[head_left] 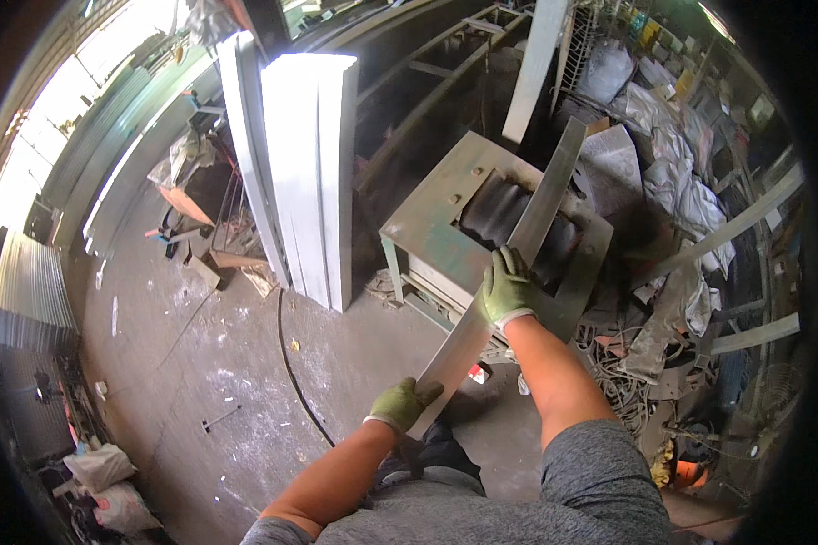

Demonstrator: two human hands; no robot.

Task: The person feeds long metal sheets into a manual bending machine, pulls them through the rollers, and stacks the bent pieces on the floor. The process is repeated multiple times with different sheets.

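We close our green-gloved left hand [405, 406] around the near end of a long, flat, silvery metal strip [547, 204], while our green-gloved right hand [507, 286] lies farther along its upper face, fingers nearly straight, though we cannot tell whether it grips the edge. Beyond our right hand, the strip slants over a boxy, worn green metal machine [432, 213]; tall white metal panels [309, 173] stand beyond our left.

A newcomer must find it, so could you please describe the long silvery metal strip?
Find the boxy, greenish-grey metal machine. Over its top slants the long, flat, silvery metal strip. Unlike the tall white panels standing to the left, it has the green-gloved left hand and right hand on it.
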